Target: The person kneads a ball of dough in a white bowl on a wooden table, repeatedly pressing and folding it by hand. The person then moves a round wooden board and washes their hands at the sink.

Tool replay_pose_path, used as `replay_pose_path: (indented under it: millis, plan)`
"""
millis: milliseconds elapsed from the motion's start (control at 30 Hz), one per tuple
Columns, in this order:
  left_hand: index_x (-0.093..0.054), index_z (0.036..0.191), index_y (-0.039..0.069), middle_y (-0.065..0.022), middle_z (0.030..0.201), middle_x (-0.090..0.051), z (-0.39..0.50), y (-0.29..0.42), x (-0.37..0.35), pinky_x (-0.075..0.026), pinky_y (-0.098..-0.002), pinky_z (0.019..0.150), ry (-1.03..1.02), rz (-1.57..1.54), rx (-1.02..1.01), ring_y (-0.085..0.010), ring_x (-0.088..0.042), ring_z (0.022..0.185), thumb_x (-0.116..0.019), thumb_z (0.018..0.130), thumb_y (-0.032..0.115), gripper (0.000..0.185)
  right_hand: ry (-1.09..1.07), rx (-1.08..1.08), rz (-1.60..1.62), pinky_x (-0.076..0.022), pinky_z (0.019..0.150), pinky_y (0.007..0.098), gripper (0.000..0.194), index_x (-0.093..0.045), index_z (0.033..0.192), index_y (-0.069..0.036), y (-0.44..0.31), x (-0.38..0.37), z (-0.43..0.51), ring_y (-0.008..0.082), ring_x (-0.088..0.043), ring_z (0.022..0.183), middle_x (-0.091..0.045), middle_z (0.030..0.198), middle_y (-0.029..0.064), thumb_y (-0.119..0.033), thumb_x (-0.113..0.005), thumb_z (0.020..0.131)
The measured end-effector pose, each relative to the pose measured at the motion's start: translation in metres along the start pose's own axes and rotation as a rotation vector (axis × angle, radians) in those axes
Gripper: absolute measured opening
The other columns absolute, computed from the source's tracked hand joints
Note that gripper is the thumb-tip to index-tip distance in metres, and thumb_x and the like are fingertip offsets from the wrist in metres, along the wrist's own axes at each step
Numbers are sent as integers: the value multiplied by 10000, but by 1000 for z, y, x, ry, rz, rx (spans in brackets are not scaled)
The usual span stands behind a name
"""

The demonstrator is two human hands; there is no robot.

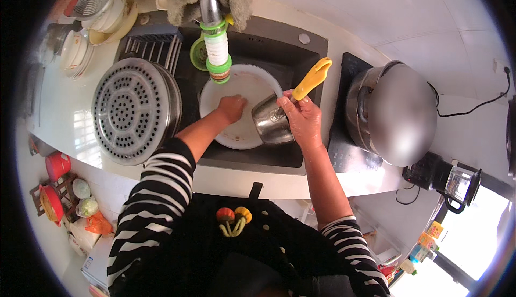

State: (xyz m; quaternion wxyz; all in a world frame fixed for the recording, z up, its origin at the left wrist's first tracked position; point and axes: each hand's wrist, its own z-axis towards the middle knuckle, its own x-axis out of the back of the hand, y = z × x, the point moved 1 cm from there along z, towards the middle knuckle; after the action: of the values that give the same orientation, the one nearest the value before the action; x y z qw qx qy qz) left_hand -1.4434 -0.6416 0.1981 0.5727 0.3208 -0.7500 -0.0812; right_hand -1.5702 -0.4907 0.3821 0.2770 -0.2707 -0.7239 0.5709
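In my right hand point(303, 117) is a stainless-steel dipper point(271, 121), gripped where its yellow handle point(313, 78) joins the cup. The dipper is tilted over the right side of a round white basin point(238, 135), and the inside of its cup is hidden from me. My left hand point(233, 108) is curled low in the basin, to the left of the dipper; whether its fingers hold anything cannot be made out. The basin stands in a dark sink point(288, 158), under a faucet point(217, 51) fitted with a green and white filter. Brownish bits lie near the basin's front edge.
Left of the sink sits a perforated steamer tray point(131, 111) on metalware. A large steel pot point(358, 107) stands on a black cooktop point(338, 152) at the right. Beyond it is a blender point(455, 186). Bowls point(72, 51) are at the far left; a green strainer point(198, 53) is behind the basin.
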Motion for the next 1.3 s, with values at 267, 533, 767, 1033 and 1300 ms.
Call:
replay_pose_path:
  millis: [267, 533, 767, 1033, 1300]
  plan:
    - [-601, 1115, 58, -124, 1085, -632, -45, 119, 124, -484, -345, 882, 675, -777, -64, -220, -626, 1001, -658, 865, 149, 272, -66, -25, -19, -471, 749, 238, 170, -626, 1020, 17, 13, -14, 5, 70, -567, 820, -626, 865, 14, -107, -648, 905]
    - [-629, 995, -12, -69, 935, -634, -50, 149, 162, -527, -277, 691, 693, -1066, -188, -140, -634, 819, -732, 819, 105, 235, -214, -66, 17, -480, 823, 269, 195, -631, 1088, 27, 3, -21, -9, 102, -585, 924, -661, 988, 34, -47, -606, 910]
    - [-667, 986, -30, -65, 865, -662, -64, 134, 165, -509, -252, 667, 532, -1292, -205, -122, -618, 751, -669, 856, 63, 159, -336, -32, 268, -477, 811, 262, 224, -626, 1111, 13, -7, -19, -23, 89, -576, 895, -657, 964, 14, -123, -632, 932]
    - [-687, 926, 26, -117, 789, -684, -84, 66, 111, -505, -347, 686, 511, -820, 459, -216, -655, 704, -704, 806, 274, 276, -292, 2, -292, -473, 779, 246, 164, -650, 958, -8, -52, -21, -37, 61, -548, 825, -622, 849, -10, -142, -684, 868]
    - [-671, 883, 14, -60, 803, -667, -118, 3, 18, -482, -308, 706, 639, -1039, 613, -139, -592, 748, -638, 846, 121, 118, -407, 108, -322, -488, 729, 229, 171, -666, 930, -16, -162, -63, -55, 38, -570, 777, -649, 825, -17, -137, -732, 829]
